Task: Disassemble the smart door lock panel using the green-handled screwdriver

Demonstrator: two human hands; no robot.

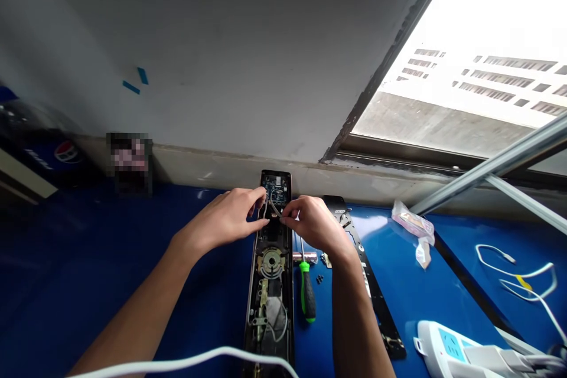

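The right hand (312,221) pinches a wire (275,208) in the long case (290,283), I can't tell if the left hand (230,212) grips, and this wire step may need gentle moves next.

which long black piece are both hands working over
The open housing holding the circuit board: left hand and right hand reach over it; the flat panel lies further right.

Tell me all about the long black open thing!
The long, narrow, black casing lies open on a blue tabletop, its far end near the grey wall. Inside are a blue circuit board, a round metal-looking ring and thin pale wires. The left hand is over its left side; the right hand seems to pinch a wire. Its near end is out of view.
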